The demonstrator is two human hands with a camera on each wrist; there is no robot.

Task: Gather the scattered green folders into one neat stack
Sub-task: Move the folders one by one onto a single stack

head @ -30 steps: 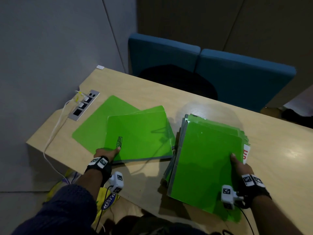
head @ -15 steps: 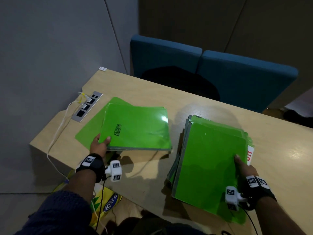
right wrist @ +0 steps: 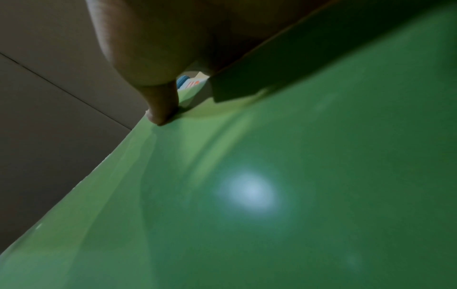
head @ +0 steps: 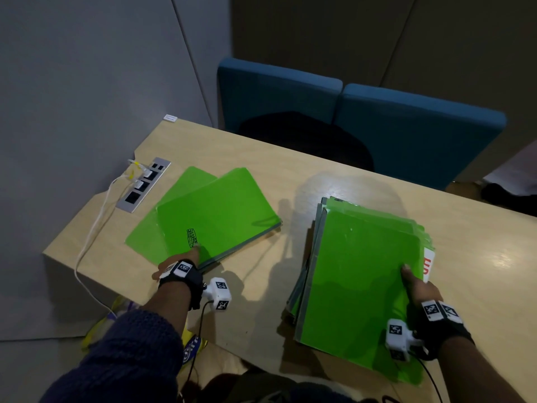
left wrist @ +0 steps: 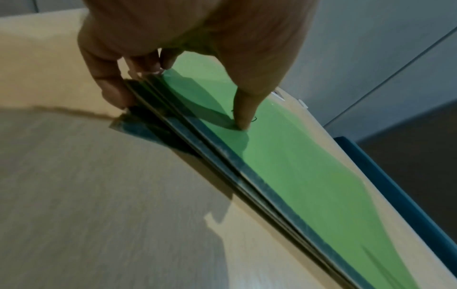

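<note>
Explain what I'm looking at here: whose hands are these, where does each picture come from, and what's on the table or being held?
No machine: a person works bare-handed, wearing black wrist straps with small white cameras. The big picture comes from a head camera looking down at a wooden table. The other two look along each hand from its wrist.

On the table lie two groups of green folders. The left hand pinches the near corner of the smaller pile, thumb on top and fingers at its edge. That pile sits askew on one loose folder. The right hand grips the right edge of the bigger stack, thumb on top; a white sheet with red print pokes out there. A socket panel with white cables sits at the far left.
</note>
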